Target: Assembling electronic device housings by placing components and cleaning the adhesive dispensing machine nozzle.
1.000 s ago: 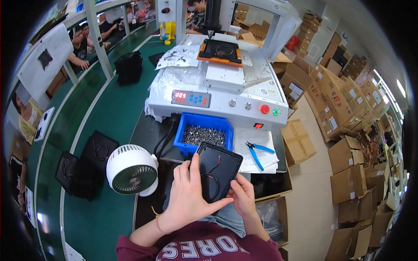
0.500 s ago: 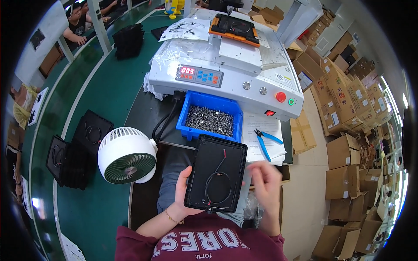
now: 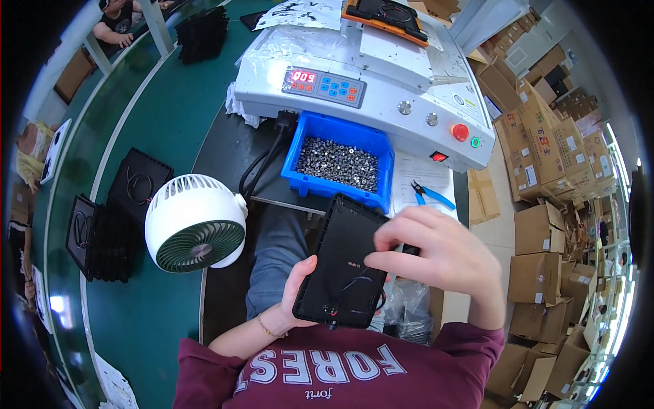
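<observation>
My left hand point(image 3: 298, 290) grips a black rectangular plastic housing point(image 3: 332, 249) by its left edge, tilted, with its inner side toward me. A thin black wire point(image 3: 362, 279) with a red bit at its base comes out near the housing's lower end and loops past the right edge. Over the housing's right side, my right hand point(image 3: 436, 249) is closed, its fingers bent at the wire; the fingertips and the wire's free end are partly hidden. Just beyond the housing stands a blue bin point(image 3: 291, 178) of small metal parts point(image 3: 337, 163).
A grey-white machine point(image 3: 381, 112) fills the far side, an orange-edged fixture point(image 3: 388, 20) on top. Blue-handled cutters point(image 3: 432, 195) lie on paper at the right. A white fan point(image 3: 194, 221) stands left, beside stacked black housings point(image 3: 109, 238). Cardboard boxes point(image 3: 538, 228) line the right.
My right hand has come in from beside the housing to over it. The housing has turned and tilted, and its wire no longer lies in a flat coil. The view has shifted slightly.
</observation>
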Motion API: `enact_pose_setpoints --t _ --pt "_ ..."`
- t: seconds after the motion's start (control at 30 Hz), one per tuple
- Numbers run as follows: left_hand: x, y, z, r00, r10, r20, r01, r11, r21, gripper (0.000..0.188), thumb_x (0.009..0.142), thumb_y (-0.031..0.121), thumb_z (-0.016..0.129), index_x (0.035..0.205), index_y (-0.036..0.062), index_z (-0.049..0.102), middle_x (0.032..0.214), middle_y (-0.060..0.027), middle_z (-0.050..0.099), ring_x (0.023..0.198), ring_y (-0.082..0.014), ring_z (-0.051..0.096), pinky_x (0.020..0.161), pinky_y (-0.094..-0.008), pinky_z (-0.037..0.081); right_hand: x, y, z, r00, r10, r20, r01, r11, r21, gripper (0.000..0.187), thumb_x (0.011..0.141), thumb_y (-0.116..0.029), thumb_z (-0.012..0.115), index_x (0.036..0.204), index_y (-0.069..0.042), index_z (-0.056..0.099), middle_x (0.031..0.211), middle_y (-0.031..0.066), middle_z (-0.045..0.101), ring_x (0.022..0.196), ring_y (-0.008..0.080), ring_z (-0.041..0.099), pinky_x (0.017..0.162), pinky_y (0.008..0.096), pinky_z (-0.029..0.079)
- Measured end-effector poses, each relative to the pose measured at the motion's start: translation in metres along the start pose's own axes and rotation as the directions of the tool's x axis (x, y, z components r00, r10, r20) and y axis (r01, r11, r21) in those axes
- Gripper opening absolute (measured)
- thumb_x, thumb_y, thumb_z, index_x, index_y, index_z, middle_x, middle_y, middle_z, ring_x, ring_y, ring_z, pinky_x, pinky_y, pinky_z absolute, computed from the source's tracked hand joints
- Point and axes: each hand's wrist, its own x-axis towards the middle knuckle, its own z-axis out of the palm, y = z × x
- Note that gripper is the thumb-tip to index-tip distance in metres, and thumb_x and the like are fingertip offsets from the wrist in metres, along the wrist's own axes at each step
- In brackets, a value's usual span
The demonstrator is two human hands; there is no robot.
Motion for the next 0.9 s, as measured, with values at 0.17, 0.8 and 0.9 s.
enact_pose_setpoints --t 0.17,0.8,0.9 --pt "0.012 0.021 0.020 0.955 0.280 0.094 -0.295 0.894 0.338 0.088 0.082 0.056 0.047 0.142 -0.0020 0.020 0.139 -0.0249 0.032 0.123 -0.0350 0.044 0.100 -0.0469 0.040 -0.005 -0.047 -0.042 0.976 0.204 -0.077 -0.197 0.977 0.085 0.025 0.066 -0.004 0.065 0.090 -0.002 0.064 0.085 0.0070 0.057 0.072 0.0198 0.056 0.059 0.0281 0.047" --pt "0.025 0.025 0.017 0.721 0.675 0.153 -0.617 0.528 0.584 0.105 0.072 0.061 0.058 0.144 -0.0008 0.013 0.143 -0.0217 0.024 0.130 -0.0350 0.034 0.107 -0.0485 0.030 -0.017 -0.068 0.104 0.734 0.603 -0.312 -0.307 0.704 0.640 0.028 0.072 0.000 0.072 0.098 -0.001 0.061 0.098 0.0106 0.062 0.087 0.0233 0.064 0.073 0.0287 0.052" --pt "0.026 0.022 0.013 0.711 0.688 0.145 -0.622 0.519 0.586 0.104 0.072 0.061 0.057 0.144 -0.0005 0.013 0.144 -0.0216 0.023 0.131 -0.0347 0.033 0.108 -0.0488 0.029 -0.017 -0.067 0.120 0.684 0.655 -0.320 -0.278 0.640 0.716 0.017 0.080 0.006 0.063 0.097 0.001 0.059 0.094 0.0104 0.063 0.078 0.0166 0.065 0.065 0.0240 0.054"
